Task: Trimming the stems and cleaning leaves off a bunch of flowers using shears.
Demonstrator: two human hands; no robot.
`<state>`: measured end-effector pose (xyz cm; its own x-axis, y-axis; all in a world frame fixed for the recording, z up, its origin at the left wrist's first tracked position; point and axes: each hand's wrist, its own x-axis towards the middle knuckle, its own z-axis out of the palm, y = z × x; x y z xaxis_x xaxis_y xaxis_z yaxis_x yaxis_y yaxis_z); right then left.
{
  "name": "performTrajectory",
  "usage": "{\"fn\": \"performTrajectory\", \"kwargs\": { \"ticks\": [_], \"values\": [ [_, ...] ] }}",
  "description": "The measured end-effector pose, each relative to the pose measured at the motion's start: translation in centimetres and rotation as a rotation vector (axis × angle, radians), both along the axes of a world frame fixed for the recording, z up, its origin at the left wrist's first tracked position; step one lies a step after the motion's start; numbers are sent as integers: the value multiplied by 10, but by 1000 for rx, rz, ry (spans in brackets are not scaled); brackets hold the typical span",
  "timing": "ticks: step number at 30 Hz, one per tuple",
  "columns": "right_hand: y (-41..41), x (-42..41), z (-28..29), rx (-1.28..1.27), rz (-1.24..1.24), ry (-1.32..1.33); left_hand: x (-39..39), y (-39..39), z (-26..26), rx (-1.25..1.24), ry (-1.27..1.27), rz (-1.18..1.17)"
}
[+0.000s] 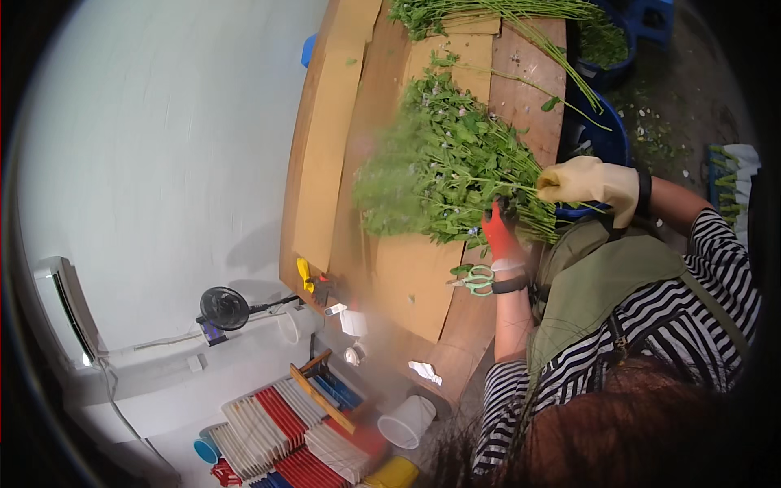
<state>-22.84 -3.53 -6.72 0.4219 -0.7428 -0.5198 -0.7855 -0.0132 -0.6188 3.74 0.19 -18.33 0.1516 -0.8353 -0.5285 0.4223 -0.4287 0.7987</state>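
A large bunch of leafy green stems (pixel 464 140) with small pale purple flowers lies across the table before me. My left hand (pixel 502 229), in a red glove with dark fingers, grips stems at the lower side of the bunch; foliage partly hides its fingers. Close to the bunch's cut ends, my right hand (pixel 579 180) wears a cream glove and has its fingers closed around thin stems. Beside my left wrist, garden scissors with pale green handles (pixel 479 281) lie on the table. Part of the foliage looks blurred.
Cardboard sheets (pixel 415 280) cover parts of the wooden table (pixel 476 317). More long stems (pixel 537 12) lie at its far end. Blue tubs (pixel 613 122) stand along the table's edge. A white bucket (pixel 406 424), stacked folded crates (pixel 268 421) and a black fan (pixel 224 308) are at lower left.
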Motion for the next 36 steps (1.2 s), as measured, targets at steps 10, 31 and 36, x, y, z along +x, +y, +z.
{"fn": "performTrajectory", "kwargs": {
  "ticks": [10, 31, 36],
  "values": [
    [-4, -1, 40, 172, 54, -186, 21, -78, -113, 137, 91, 258],
    [-18, 16, 53, -298, -440, -518, 25, 5, 105, -342, -272, -149],
    [3, 18, 24, -450, -246, -501, 13, -1, 136, -395, -1311, -505]
  ]
}}
